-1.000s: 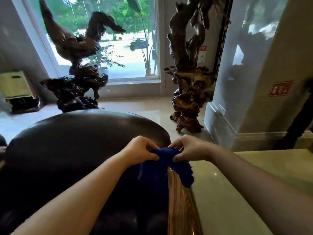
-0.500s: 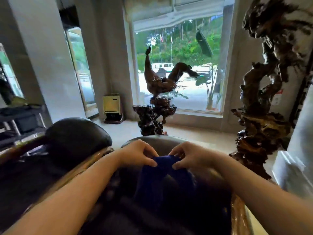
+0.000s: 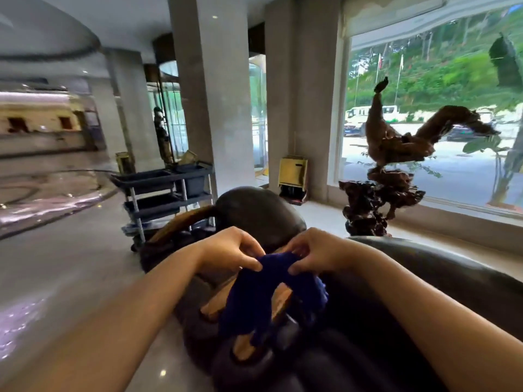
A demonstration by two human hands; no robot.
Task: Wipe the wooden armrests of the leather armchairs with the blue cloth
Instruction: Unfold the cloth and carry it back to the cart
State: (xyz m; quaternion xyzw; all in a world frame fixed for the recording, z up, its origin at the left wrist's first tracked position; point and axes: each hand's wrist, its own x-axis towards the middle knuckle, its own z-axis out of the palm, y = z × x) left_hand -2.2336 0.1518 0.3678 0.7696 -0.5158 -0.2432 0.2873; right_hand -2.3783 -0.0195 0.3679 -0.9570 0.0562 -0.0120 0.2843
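Above the near wooden armrest, the person's left hand and right hand each pinch the top edge of the blue cloth, thumb and fingertips closed on the fabric, the two hands near each other. The cloth hangs in loose folds, draped over the wood between the dark leather armchairs; how firmly it presses on the wood cannot be told.

The likely trouble is the slack. Held only by pinches at one edge, the cloth could bunch or slide off the narrow armrest into the leather gap beside it, so the wood would be skimmed rather than wiped (a flatter palm on top would probably cure that). A second armrest curves away on the farther chair, apparently not yet reached.

Room is fair: open floor lies to the left, with a service cart near the far chair. To the right, the chair's rounded back rises close by the forearm, and a root carving stands beyond it by the window.
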